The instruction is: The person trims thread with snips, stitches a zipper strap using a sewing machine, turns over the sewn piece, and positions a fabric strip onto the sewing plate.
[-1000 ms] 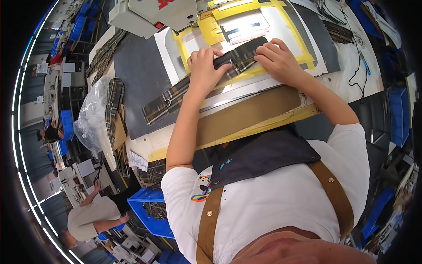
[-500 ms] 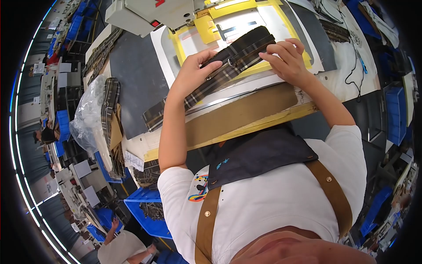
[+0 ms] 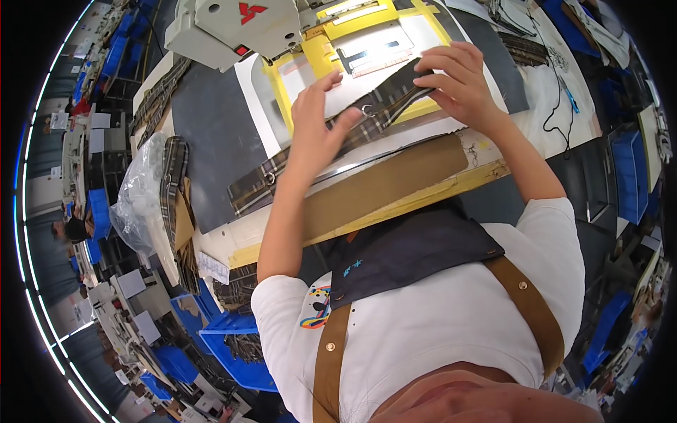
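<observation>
A dark plaid fabric strip [image 3: 374, 125] with metal rings lies slantwise across the front of the machine's work area. My right hand [image 3: 462, 88] pinches its upper right end between thumb and fingers. Over the strip's middle, my left hand [image 3: 317, 123] has thumb and fingers spread apart, with no grip on the cloth visible. One metal ring [image 3: 367, 111] shows between the hands, another [image 3: 269, 179] near the strip's lower left end. Beyond the strip is a yellow-taped template [image 3: 321, 53] with a white inside.
A sewing machine head [image 3: 236, 28] stands above the template. More plaid strips [image 3: 171, 169] and a clear plastic bag [image 3: 137, 197] lie at the left. Blue bins [image 3: 240, 352] stand below the table's left side. A dark cord [image 3: 557, 120] lies at the right.
My left hand has opened off the strip it pinched earlier. The strip's right end, lifted half a second ago, now sits lower and twisted in my right hand. The person at lower left has mostly left view.
</observation>
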The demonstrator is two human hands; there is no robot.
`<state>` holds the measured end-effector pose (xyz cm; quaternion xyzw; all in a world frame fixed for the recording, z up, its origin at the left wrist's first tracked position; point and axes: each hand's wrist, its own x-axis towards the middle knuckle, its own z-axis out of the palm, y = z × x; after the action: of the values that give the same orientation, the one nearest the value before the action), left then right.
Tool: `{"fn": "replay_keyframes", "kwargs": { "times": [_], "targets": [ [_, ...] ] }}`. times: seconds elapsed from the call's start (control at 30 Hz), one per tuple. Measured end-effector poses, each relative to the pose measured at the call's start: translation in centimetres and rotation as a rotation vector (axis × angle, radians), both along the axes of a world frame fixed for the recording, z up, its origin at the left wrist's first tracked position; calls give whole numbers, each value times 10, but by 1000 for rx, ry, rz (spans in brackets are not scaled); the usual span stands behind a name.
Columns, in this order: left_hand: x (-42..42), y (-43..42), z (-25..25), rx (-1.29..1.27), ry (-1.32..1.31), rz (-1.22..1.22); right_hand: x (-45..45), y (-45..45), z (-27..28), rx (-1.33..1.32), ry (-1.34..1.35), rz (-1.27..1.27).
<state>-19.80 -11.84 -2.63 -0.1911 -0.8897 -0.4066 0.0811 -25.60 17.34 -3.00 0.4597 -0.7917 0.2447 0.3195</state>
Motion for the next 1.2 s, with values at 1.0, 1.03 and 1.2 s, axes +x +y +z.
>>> {"fn": "replay_keyframes", "kwargs": {
  "times": [1.0, 1.03, 1.2],
  "targets": [
    [7, -2, 40, 148, -637, -114, 27, 8, 32, -65, -305, -112],
    [7, -2, 40, 138, -634, -115, 28, 8, 33, -46, -290, -99],
    [10, -2, 41, 128, -595, -127, 23, 9, 26, 38, -161, -140]
  ]
}}
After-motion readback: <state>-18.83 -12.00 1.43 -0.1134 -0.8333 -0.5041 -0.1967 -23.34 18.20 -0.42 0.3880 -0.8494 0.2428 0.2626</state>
